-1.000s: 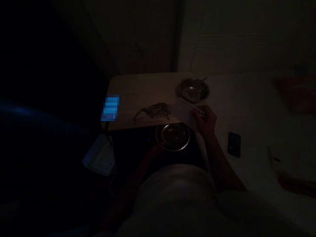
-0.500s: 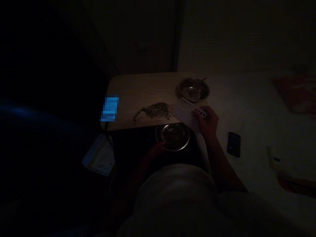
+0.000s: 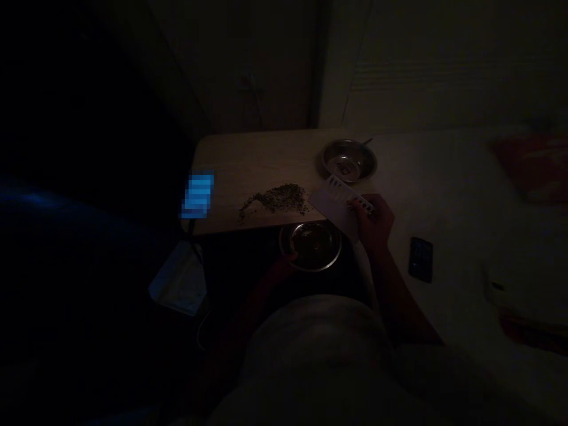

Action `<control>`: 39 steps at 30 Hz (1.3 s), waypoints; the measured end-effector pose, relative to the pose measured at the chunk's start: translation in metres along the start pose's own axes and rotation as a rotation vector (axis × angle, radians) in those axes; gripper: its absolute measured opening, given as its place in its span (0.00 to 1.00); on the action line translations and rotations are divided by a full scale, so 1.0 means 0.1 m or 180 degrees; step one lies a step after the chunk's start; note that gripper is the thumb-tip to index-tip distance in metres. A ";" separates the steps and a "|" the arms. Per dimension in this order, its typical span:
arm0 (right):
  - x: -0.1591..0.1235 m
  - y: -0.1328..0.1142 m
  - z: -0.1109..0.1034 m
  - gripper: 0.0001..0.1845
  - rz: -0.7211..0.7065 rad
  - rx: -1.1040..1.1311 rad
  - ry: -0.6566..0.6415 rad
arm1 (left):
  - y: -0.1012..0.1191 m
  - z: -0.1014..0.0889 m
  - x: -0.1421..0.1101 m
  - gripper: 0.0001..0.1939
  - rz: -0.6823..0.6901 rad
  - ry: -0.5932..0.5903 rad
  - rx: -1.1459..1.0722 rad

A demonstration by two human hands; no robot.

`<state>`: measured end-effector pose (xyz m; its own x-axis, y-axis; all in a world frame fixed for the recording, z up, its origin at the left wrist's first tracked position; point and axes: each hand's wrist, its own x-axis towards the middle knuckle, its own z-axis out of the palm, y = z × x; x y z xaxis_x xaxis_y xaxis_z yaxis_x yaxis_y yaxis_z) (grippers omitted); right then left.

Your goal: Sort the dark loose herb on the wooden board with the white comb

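Note:
My left hand [image 3: 288, 263] grips the rim of a shiny metal bowl [image 3: 338, 251] held just below the front edge of the small wooden table [image 3: 261, 151]. Dark contents are dimly visible inside it. In my right hand [image 3: 376, 222] is a flat white plastic piece with a row of slots [image 3: 332, 207], its far end at the tabletop beside a scattered heap of small dark green grains or seeds [image 3: 284, 198]. The fingers pinch its slotted edge. Behind it on the table stands a second metal bowl [image 3: 349, 161], a thin handle showing past its rim.
The room is very dark. A lit, blurred screen [image 3: 197, 195] is at the table's left edge, above a pale box-like object [image 3: 181, 281]. On the light surface to the right lie a dark phone [image 3: 420, 260] and a red item [image 3: 535, 168].

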<state>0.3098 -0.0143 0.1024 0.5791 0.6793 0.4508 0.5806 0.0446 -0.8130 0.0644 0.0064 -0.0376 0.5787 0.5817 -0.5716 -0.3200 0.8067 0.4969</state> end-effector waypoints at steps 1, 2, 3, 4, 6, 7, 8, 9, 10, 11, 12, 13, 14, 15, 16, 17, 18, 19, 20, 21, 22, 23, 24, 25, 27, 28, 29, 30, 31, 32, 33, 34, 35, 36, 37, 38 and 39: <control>-0.01 0.01 0.01 0.10 -0.0002 -0.0011 0.0004 | -0.01 -0.02 0.00 0.26 -0.0010 0.0041 0.0014; -0.01 0.02 0.01 0.10 -0.0002 -0.0026 0.0011 | -0.01 -0.03 0.01 0.25 -0.0023 0.0080 0.0029; -0.02 0.03 0.02 0.10 0.0004 -0.0029 0.0008 | -0.01 -0.03 0.01 0.23 -0.0024 0.0107 0.0033; -0.02 0.04 0.02 0.10 0.0015 -0.0011 0.0004 | -0.01 -0.02 0.01 0.23 -0.0017 0.0110 0.0024; -0.03 0.07 0.04 0.11 0.0035 0.0049 -0.0020 | 0.00 0.01 0.01 0.23 -0.0012 0.0049 -0.0011; -0.04 0.07 0.04 0.11 0.0035 0.0080 -0.0027 | 0.00 0.03 0.01 0.24 -0.0012 0.0007 -0.0030; -0.04 0.07 0.05 0.11 0.0026 0.0109 -0.0032 | 0.01 0.04 0.01 0.25 -0.0007 -0.0036 -0.0046; -0.05 0.07 0.05 0.10 0.0010 0.0133 -0.0022 | 0.01 0.05 0.00 0.26 0.0000 -0.0061 -0.0058; -0.05 0.07 0.05 0.10 -0.0004 0.0155 -0.0008 | 0.01 0.06 0.00 0.26 0.0013 -0.0064 -0.0064; -0.05 0.06 0.05 0.09 -0.0007 0.0181 0.0006 | 0.02 0.06 -0.01 0.26 0.0032 -0.0053 -0.0068; -0.05 0.06 0.06 0.09 0.0001 0.0206 0.0012 | 0.02 0.06 -0.02 0.25 0.0049 -0.0032 -0.0066; -0.05 0.06 0.06 0.09 0.0014 0.0227 0.0013 | 0.02 0.07 -0.02 0.25 0.0062 -0.0006 -0.0064; -0.04 0.07 0.06 0.09 0.0025 0.0249 0.0013 | 0.02 0.07 -0.03 0.25 0.0061 0.0010 -0.0060; -0.04 0.08 0.06 0.08 0.0030 0.0274 0.0017 | 0.03 0.08 -0.04 0.25 0.0051 0.0011 -0.0056; -0.04 0.09 0.06 0.08 0.0027 0.0298 0.0019 | 0.03 0.08 -0.04 0.25 0.0046 -0.0007 -0.0054; -0.03 0.10 0.06 0.08 0.0015 0.0313 0.0022 | 0.03 0.09 -0.05 0.25 0.0046 -0.0023 -0.0059; -0.03 0.11 0.06 0.08 0.0001 0.0308 0.0016 | 0.03 0.10 -0.05 0.24 0.0053 -0.0025 -0.0066; -0.03 0.12 0.06 0.08 -0.0007 0.0287 0.0004 | 0.03 0.11 -0.06 0.23 0.0058 0.0003 -0.0068; -0.03 0.12 0.05 0.08 -0.0009 0.0254 -0.0016 | 0.03 0.11 -0.06 0.23 0.0055 0.0047 -0.0071; -0.03 0.13 0.05 0.09 -0.0009 0.0216 -0.0035 | 0.03 0.11 -0.06 0.22 0.0057 0.0088 -0.0080; -0.03 0.13 0.04 0.09 -0.0010 0.0184 -0.0055 | 0.02 0.11 -0.06 0.22 0.0055 0.0106 -0.0091; -0.03 0.12 0.04 0.09 -0.0013 0.0170 -0.0066 | 0.02 0.10 -0.05 0.22 0.0050 0.0096 -0.0095; -0.03 0.12 0.04 0.09 -0.0022 0.0169 -0.0073 | 0.02 0.09 -0.04 0.22 0.0052 0.0075 -0.0094; -0.03 0.12 0.05 0.09 -0.0038 0.0175 -0.0075 | 0.01 0.08 -0.03 0.22 0.0058 0.0052 -0.0088; -0.03 0.12 0.05 0.09 -0.0085 0.0179 -0.0078 | 0.00 0.07 -0.01 0.22 0.0066 0.0055 -0.0061; -0.03 0.12 0.06 0.09 -0.0100 0.0189 -0.0084 | 0.00 0.06 -0.01 0.22 0.0058 0.0073 -0.0047; -0.03 0.13 0.06 0.09 -0.0103 0.0206 -0.0092 | 0.00 0.06 0.00 0.22 0.0049 0.0082 -0.0041; -0.03 0.13 0.06 0.09 -0.0100 0.0228 -0.0107 | 0.00 0.06 0.00 0.22 0.0041 0.0086 -0.0038; -0.03 0.13 0.06 0.09 -0.0089 0.0251 -0.0116 | 0.00 0.05 0.01 0.22 0.0036 0.0099 -0.0036; -0.02 0.13 0.06 0.09 -0.0078 0.0265 -0.0118 | 0.00 0.05 0.01 0.22 0.0036 0.0128 -0.0032; -0.02 0.13 0.06 0.09 -0.0073 0.0268 -0.0102 | 0.01 0.05 0.00 0.22 0.0029 0.0165 -0.0022; -0.02 0.13 0.05 0.09 -0.0077 0.0254 -0.0079 | 0.01 0.05 0.00 0.21 0.0013 0.0204 -0.0005; -0.01 0.13 0.05 0.09 -0.0082 0.0226 -0.0062 | 0.01 0.04 0.00 0.21 -0.0006 0.0240 0.0014; -0.01 0.13 0.04 0.09 -0.0074 0.0203 -0.0053 | 0.01 0.04 0.00 0.21 -0.0027 0.0264 0.0028; 0.00 0.13 0.04 0.09 -0.0059 0.0189 -0.0051 | 0.01 0.04 0.00 0.21 -0.0043 0.0266 0.0029; 0.00 0.13 0.03 0.09 -0.0046 0.0180 -0.0064 | 0.00 0.04 -0.01 0.21 -0.0050 0.0252 0.0018; 0.00 0.12 0.03 0.09 -0.0041 0.0168 -0.0082 | 0.00 0.03 -0.01 0.21 -0.0043 0.0249 -0.0002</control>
<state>0.3150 -0.0113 0.0913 0.5565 0.6970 0.4522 0.5564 0.0915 -0.8258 0.0663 0.0060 -0.0351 0.5226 0.5771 -0.6275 -0.3132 0.8145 0.4883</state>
